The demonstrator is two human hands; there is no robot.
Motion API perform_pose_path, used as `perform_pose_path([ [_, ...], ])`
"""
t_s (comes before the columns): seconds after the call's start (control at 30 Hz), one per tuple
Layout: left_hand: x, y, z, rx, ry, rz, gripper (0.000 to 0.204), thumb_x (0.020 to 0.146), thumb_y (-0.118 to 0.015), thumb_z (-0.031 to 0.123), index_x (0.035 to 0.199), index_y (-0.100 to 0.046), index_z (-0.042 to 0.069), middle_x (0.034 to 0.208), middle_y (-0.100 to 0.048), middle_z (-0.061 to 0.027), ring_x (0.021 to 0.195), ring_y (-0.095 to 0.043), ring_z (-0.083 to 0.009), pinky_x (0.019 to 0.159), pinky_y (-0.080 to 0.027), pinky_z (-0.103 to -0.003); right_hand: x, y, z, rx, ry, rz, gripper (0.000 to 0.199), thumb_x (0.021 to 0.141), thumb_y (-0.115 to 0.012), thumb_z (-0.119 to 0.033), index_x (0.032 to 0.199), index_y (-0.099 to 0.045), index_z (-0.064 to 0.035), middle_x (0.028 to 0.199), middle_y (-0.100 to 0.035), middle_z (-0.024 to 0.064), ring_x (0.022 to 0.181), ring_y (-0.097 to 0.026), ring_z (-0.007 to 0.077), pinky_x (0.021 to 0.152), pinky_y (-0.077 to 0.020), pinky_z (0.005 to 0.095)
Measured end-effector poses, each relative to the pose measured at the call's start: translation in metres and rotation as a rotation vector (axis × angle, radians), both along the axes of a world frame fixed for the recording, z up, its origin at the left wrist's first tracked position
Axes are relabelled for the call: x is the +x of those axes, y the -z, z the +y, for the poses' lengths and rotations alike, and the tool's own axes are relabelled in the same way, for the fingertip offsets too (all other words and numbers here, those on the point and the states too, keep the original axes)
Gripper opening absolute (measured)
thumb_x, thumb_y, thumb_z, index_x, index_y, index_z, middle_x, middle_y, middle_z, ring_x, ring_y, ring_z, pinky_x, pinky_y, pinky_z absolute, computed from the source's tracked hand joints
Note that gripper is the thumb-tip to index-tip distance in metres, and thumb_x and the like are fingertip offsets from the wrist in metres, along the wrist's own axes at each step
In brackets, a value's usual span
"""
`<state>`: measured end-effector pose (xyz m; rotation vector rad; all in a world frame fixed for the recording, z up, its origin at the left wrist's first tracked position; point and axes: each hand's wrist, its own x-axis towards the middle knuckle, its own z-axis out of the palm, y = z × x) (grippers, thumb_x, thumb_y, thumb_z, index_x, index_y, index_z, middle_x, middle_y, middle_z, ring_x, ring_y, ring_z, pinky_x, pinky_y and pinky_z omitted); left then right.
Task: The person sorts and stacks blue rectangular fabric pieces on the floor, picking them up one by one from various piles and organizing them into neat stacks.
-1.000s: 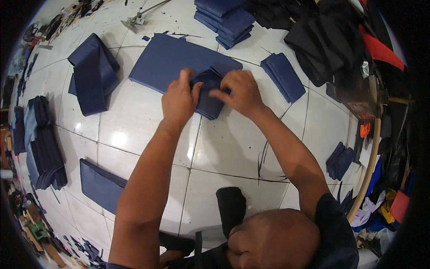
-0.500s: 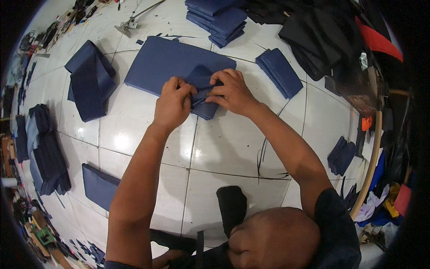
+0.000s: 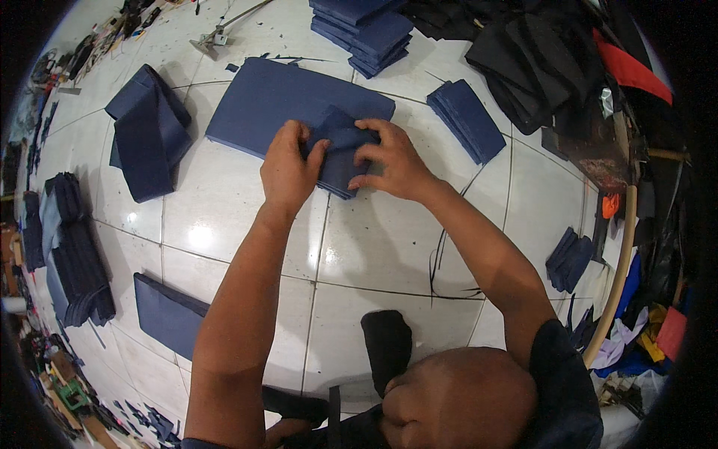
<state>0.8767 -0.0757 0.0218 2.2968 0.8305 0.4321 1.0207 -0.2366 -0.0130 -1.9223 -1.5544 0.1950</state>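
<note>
A small pile of dark blue fabric pieces (image 3: 338, 163) lies partly over the near edge of a large blue fabric stack (image 3: 288, 93); its upper piece is raised and creased. My left hand (image 3: 290, 166) is at the pile's left side, thumb and fingers parted. On the right side my right hand (image 3: 393, 159) has its fingers spread and curved, the tips at the cloth's edge. Neither hand visibly pinches the cloth, though some left fingertips are hidden.
Right of the large stack lies a narrow blue stack (image 3: 467, 121); a taller blue pile (image 3: 363, 34) stands behind. Folded blue cloth (image 3: 149, 135) lies at left, a flat blue stack (image 3: 168, 314) nearer. Black cloth (image 3: 535, 67) is heaped far right, beside a curved wooden edge (image 3: 621, 277).
Both hands have opened their fingers and let go of the cloth they were pinching. The upper piece now lies lower over the small pile.
</note>
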Motion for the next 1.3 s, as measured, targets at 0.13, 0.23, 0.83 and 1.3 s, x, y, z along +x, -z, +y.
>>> perform_pose_path([
  [0.13,0.0,0.005,-0.005,0.121,0.05,0.012,0.019,0.09,-0.067,0.02,0.1,-0.058,0.005,0.105,-0.061,-0.0123,0.095,-0.063,-0.0316,0.079,-0.051,-0.042,-0.003,0.007,0.0,0.02,0.044,0.004,0.031,0.077,-0.08,-0.04,0.082,-0.071,-0.0109,0.137,-0.05,0.0106,0.129,-0.043,0.0329,0.108,-0.0326,0.0491],
  [0.23,-0.007,0.008,0.001,0.114,0.163,0.007,0.016,0.091,-0.065,0.021,0.098,-0.065,0.006,0.115,-0.06,-0.0116,0.102,-0.063,-0.0325,0.083,-0.053,-0.043,-0.003,0.009,0.007,0.038,0.062,0.006,0.03,0.08,-0.077,-0.04,0.082,-0.073,-0.0102,0.132,-0.053,0.0103,0.127,-0.045,0.0308,0.107,-0.0328,0.0476],
  [0.83,-0.001,0.008,0.008,0.067,0.081,0.007,0.018,0.091,-0.066,0.022,0.087,-0.066,0.005,0.096,-0.063,-0.0114,0.087,-0.063,-0.0323,0.071,-0.05,-0.043,-0.013,0.005,-0.003,0.039,0.07,0.046,0.023,0.081,-0.079,-0.033,0.087,-0.074,-0.0105,0.144,-0.046,0.0148,0.139,-0.037,0.0361,0.113,-0.0309,0.0503],
  [1.3,-0.019,0.0,0.01,-0.001,0.312,-0.068,0.015,0.089,-0.067,0.013,0.098,-0.067,0.0,0.129,-0.059,-0.0184,0.11,-0.063,-0.0344,0.089,-0.052,-0.04,-0.016,0.001,0.021,-0.038,0.27,0.143,0.035,0.094,-0.065,-0.037,0.081,-0.073,-0.0048,0.133,-0.054,0.0101,0.135,-0.038,0.0307,0.112,-0.0262,0.047],
])
